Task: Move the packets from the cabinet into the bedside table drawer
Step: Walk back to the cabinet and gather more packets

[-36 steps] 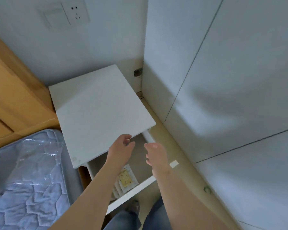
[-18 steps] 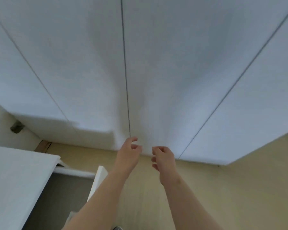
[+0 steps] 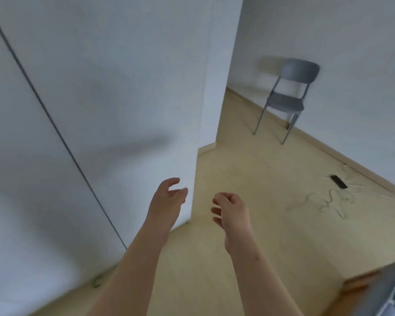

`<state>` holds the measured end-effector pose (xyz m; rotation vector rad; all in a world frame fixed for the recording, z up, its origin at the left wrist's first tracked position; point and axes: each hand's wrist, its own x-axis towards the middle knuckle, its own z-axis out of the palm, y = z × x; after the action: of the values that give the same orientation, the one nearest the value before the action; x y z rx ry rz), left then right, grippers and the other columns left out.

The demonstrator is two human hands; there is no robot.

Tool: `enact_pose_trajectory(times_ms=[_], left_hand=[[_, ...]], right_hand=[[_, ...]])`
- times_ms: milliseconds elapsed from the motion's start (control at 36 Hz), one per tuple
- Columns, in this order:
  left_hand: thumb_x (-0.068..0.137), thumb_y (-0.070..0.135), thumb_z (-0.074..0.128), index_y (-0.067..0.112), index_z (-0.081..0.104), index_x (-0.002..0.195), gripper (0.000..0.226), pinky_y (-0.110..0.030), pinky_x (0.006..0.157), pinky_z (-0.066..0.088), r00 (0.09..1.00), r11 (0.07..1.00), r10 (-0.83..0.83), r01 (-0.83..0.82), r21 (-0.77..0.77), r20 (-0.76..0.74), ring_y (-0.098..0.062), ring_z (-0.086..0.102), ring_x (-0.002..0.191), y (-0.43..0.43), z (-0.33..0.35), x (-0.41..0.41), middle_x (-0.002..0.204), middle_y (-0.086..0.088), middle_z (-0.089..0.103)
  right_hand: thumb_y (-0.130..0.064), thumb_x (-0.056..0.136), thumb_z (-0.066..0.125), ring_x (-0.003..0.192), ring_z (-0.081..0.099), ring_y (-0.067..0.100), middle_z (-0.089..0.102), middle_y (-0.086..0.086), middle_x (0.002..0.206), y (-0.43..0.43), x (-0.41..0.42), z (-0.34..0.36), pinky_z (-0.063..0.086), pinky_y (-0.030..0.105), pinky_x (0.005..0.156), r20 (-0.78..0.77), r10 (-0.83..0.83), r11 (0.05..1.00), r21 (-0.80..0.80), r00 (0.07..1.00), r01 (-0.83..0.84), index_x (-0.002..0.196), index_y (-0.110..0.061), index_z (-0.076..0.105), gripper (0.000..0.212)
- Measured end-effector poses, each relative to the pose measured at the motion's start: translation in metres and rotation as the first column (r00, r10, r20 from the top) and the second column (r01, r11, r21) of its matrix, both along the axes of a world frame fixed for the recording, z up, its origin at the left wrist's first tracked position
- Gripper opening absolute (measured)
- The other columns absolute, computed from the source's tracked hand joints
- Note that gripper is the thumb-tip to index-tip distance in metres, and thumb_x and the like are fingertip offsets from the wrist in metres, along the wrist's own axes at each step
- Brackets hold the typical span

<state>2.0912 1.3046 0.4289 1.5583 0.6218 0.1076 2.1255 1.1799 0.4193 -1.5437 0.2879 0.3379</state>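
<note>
Beige floor (image 3: 274, 236) | cabinet (image 3: 105, 83) doors closed, seam upright | left hand (image 3: 167, 199) loosely curled, empty | right hand (image 3: 232, 209) same

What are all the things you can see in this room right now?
cabinet: one, white, fills the left side, doors shut
wall: one, white, top right
chair: one, grey, standing by the wall at upper right
floor: one, pale wood colour, middle to right
small flat thing: one, black, on the floor at right; too blurred to name
cables: a loose tangle, whitish, on the floor beside the black thing
bed: one corner, brown wood frame with grey mattress, bottom right
left hand: one, empty, fingers relaxed, near the cabinet's edge
right hand: one, empty, fingers loosely curled, over the floor
</note>
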Motion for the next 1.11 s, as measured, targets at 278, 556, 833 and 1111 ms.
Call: enact_pose_trajectory(times_ms=[278,556,833,1111], left_hand=[[0.093,0.019,0.054,0.031,0.056,0.102,0.015,-0.037,0.093,0.047,0.952,0.957,-0.289,0.291,0.003,0.103,-0.016,0.063,0.100,-0.139,0.029,0.152,0.107,0.000,0.064],[0.093,0.020,0.055,0.034,0.058,0.090,0.015,-0.034,0.084,0.047,0.764,0.778,-0.626,0.625,0.064,0.157,-0.014,0.063,0.096,-0.295,0.038,0.344,0.103,0.003,0.065],[0.092,0.017,0.055,0.025,0.060,0.097,0.011,-0.034,0.084,0.046,0.497,0.506,-0.856,0.862,0.037,0.140,-0.018,0.061,0.093,-0.497,0.051,0.475,0.095,0.000,0.064],[0.093,0.019,0.055,0.029,0.059,0.092,0.011,-0.038,0.089,0.048,0.280,0.295,-0.948,0.951,0.090,0.152,-0.017,0.063,0.096,-0.712,0.051,0.553,0.097,0.002,0.065]], right_hand=[[-0.012,0.092,0.053,0.076,0.056,0.014,0.059,-0.003,0.080,-0.159,0.102,0.013,0.043,0.026,0.067,0.009,-0.431,0.898,0.102,0.902,0.428,0.079,-0.019,0.057,0.015],[-0.014,0.092,0.054,0.078,0.055,0.013,0.059,-0.003,0.083,-0.298,0.250,0.022,0.044,0.027,0.071,0.030,-0.671,0.739,0.112,0.741,0.664,0.080,-0.020,0.057,0.013],[-0.016,0.093,0.053,0.079,0.056,0.013,0.061,-0.002,0.089,-0.467,0.339,0.032,0.044,0.024,0.067,0.024,-0.885,0.465,0.117,0.465,0.878,0.085,-0.021,0.057,0.011],[-0.016,0.092,0.054,0.080,0.057,0.014,0.060,-0.002,0.088,-0.668,0.410,0.040,0.045,0.026,0.069,0.090,-0.944,0.327,0.118,0.318,0.937,0.084,-0.020,0.057,0.010]])
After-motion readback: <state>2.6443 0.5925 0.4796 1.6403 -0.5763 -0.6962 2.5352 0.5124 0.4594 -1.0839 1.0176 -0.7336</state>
